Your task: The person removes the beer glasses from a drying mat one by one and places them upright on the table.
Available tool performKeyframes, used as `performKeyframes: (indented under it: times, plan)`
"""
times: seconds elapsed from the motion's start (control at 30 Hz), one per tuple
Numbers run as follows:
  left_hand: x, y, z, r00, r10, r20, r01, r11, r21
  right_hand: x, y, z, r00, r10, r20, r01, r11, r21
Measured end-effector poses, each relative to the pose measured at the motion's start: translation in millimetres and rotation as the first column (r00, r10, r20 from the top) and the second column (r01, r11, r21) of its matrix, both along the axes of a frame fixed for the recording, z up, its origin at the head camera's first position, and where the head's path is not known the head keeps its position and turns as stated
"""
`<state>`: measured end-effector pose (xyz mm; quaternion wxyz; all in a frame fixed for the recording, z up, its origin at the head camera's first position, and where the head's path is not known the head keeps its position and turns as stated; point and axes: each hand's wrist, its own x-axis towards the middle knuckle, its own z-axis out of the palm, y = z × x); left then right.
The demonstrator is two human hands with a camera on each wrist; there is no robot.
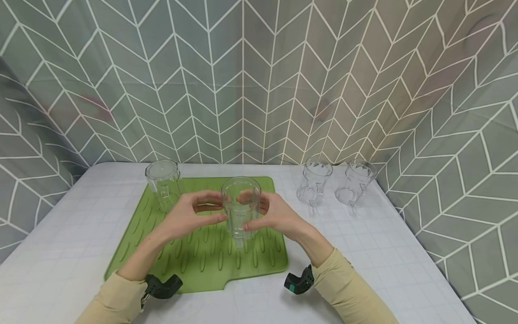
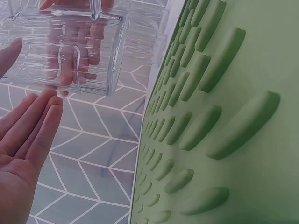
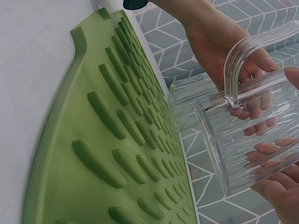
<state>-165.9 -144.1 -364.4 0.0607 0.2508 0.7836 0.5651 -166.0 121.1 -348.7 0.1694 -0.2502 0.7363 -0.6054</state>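
Observation:
A clear ribbed mug (image 1: 239, 216) is held above a green ridged drying mat (image 1: 198, 274), its handle facing me in the head view. My right hand (image 1: 277, 215) grips it from the right, thumb on the near side and fingers behind. On the other side my left hand (image 1: 194, 213) is spread beside the mug, fingers nearly straight; whether its fingertips touch the wall I cannot tell. The left wrist view has the left palm (image 2: 23, 144) turned up next to the mug (image 2: 79, 51). Through the clear wall, fingers show in the right wrist view, behind the mug (image 3: 252, 121).
Another clear mug (image 1: 162, 180) stands at the mat's far left corner. Two more clear mugs, one (image 1: 314, 182) beside the other (image 1: 355, 182), stand on the white tabletop (image 1: 364, 252) at the back right. A patterned curtain (image 1: 259, 81) hangs behind and along the sides.

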Motion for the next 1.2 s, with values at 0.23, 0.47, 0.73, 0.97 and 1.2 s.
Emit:
performKeyframes:
  times: [0.23,0.47,0.73,0.97,1.2]
  plan:
    - [1.6,0.8,1.4,1.0,0.005,0.004,-0.005,1.0,0.001,1.1,-0.2,1.0,1.0,-0.003,0.002,0.003,1.0,0.009]
    - [2.1,0.8,1.5,1.0,0.012,0.009,-0.012,1.0,-0.011,0.9,-0.4,0.5,1.0,-0.003,0.012,0.003,1.0,0.009]
    - [1.3,0.6,1.2,1.0,0.008,0.001,-0.008,1.0,-0.012,0.2,-1.1,0.0,1.0,-0.009,0.013,0.008,1.0,0.016]
    - [0.9,-0.8,1.3,1.0,0.014,-0.011,-0.014,1.0,-0.022,0.2,-1.2,0.1,1.0,-0.012,0.026,0.011,1.0,0.022]
    - [0.6,-2.0,1.9,1.0,0.013,-0.01,-0.013,1.0,-0.019,0.6,-1.8,-0.5,0.999,-0.024,0.025,0.023,0.999,0.027]
